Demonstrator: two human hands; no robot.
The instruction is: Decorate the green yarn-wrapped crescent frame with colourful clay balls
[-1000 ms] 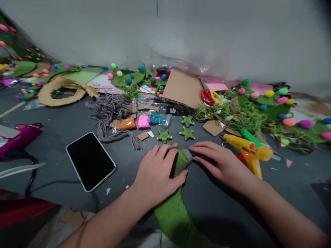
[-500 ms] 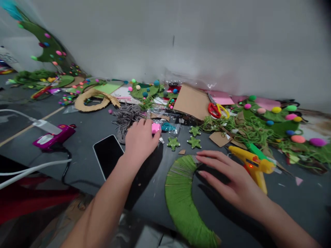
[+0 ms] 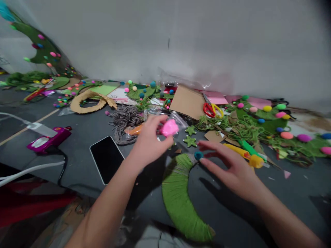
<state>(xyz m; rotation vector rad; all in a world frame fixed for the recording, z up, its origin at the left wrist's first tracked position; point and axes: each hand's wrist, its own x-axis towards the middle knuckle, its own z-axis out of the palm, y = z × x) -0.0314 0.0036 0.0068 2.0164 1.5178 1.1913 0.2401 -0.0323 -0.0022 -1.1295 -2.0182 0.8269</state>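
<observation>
My left hand (image 3: 152, 141) is closed round a bright pink lump (image 3: 170, 127), its exact kind unclear, held above the table. My right hand (image 3: 230, 165) has its thumb and fingertips about a small teal lump (image 3: 198, 155) at the upper tip of a crescent (image 3: 178, 199) wrapped in green yarn, with a grey band near that tip. Two small green stars (image 3: 190, 141) lie between the hands; a third is mostly covered by my left hand. Just behind my right hand lies a yellow glue gun (image 3: 240, 151), partly hidden.
Left of my arm lie a phone (image 3: 107, 159) and a purple power socket (image 3: 49, 139) with cables. Grey yarn (image 3: 125, 120), an orange packet (image 3: 136, 130), scissors (image 3: 212, 109), cardboard (image 3: 188, 101) and green yarn scraps (image 3: 248, 129) line the back, before the wall.
My left hand has lifted the pink lump off the table and moved right. A teal lump now shows at my right fingertips; the teal packet beside my left hand is gone from its place.
</observation>
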